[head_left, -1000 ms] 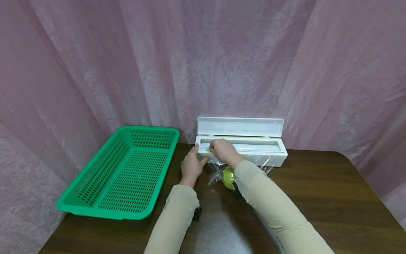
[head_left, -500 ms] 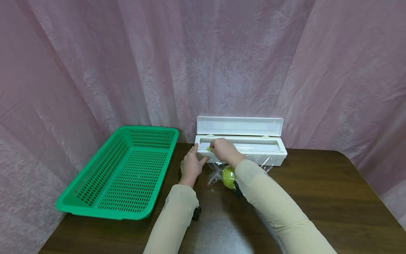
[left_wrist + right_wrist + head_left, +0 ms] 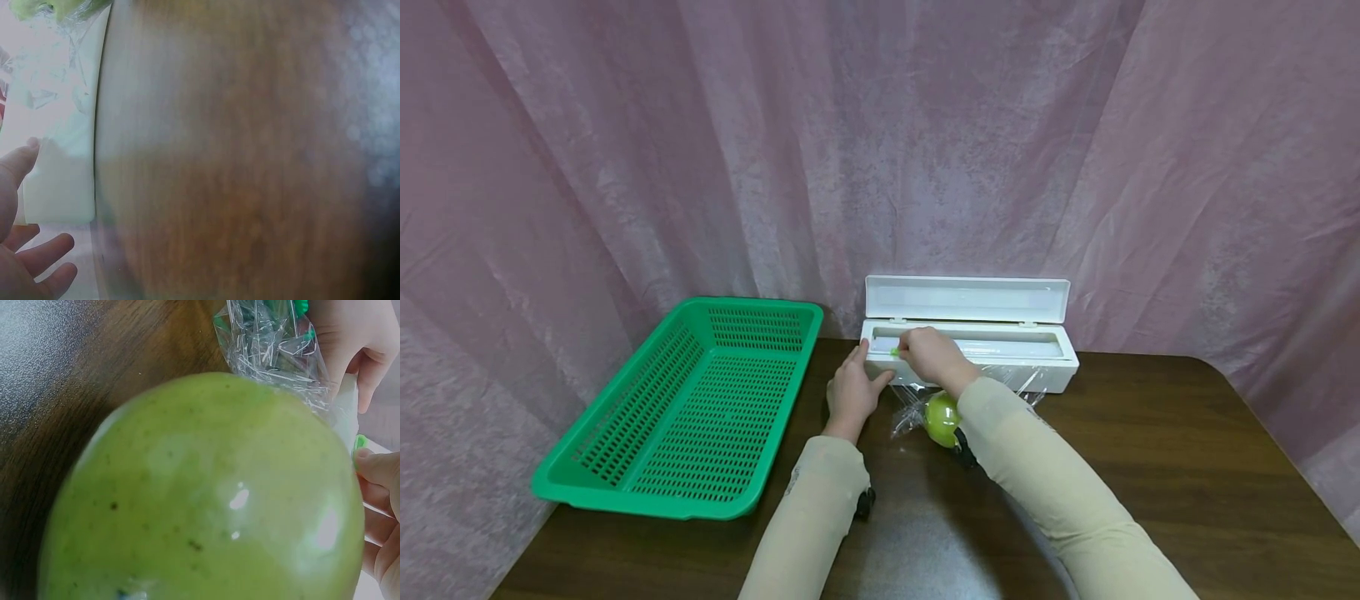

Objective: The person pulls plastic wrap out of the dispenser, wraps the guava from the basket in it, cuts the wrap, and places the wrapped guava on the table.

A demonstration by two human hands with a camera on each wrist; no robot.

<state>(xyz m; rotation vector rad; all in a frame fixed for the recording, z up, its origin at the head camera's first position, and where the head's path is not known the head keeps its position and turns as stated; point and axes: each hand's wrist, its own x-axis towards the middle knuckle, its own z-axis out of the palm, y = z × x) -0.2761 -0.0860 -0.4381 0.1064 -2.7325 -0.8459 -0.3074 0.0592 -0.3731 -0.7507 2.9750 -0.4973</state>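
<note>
A white cling film dispenser (image 3: 1057,378) stands at the back of the table with its lid raised. My left hand (image 3: 853,394) grips its left end, the thumb (image 3: 22,162) against the front face and the fingers past the end. Near that same end, my right hand (image 3: 931,357) pinches a small green slide cutter (image 3: 894,352) on the dispenser's top edge. Clear cling film (image 3: 908,417) runs down from the dispenser and covers a spotted green fruit (image 3: 940,419). The fruit lies just in front, partly hidden by my right sleeve, and fills much of the right wrist view.
To the left a large green plastic basket (image 3: 792,417) with slotted walls rests on the dark wooden table (image 3: 1165,467). A pink curtain (image 3: 970,150) hangs right behind the table.
My right hand has shifted very slightly to the right with the slide cutter. My left hand, the dispenser and the fruit stay in place.
</note>
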